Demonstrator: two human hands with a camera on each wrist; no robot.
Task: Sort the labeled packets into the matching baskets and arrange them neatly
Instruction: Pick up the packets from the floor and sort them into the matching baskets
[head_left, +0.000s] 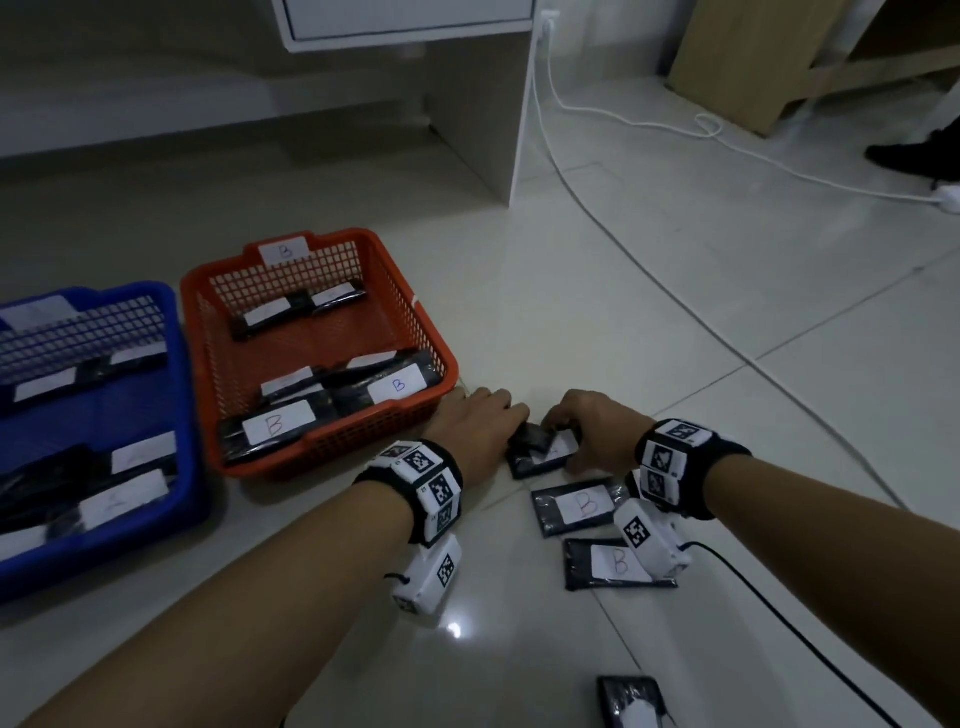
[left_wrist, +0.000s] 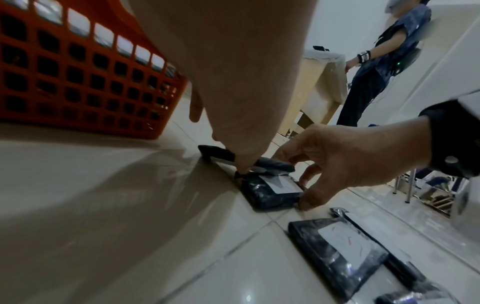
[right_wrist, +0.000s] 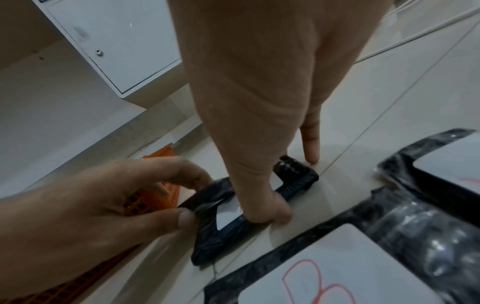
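Largest in my view are the two baskets on the tiled floor (head_left: 623, 312): the blue basket (head_left: 184, 395) at far left, partly cut off, and the orange basket (head_left: 441, 358) tagged B just right of it, both already holding black packets.

Right of the orange basket, near its corner, both my hands meet over one small black packet (head_left: 540, 457) lying on the floor. My left hand (head_left: 478, 415) pinches the packet's left end between thumb and curled fingers; my right hand (head_left: 597, 431) has its fingers bent over the right end, thumb at the near edge.

Nearer me lie two more packets, a B packet (head_left: 576, 506) and a second B packet (head_left: 618, 564) below it, with another one (head_left: 631, 701) cut off at the bottom edge.

I judge the packet light, soft and crinkly, its plastic wrap a bit slick, so I'd grip its short ends rather than the glossy face.

Its label letter is hidden by my fingers; I can't read it, so I can't tell which basket it belongs in.
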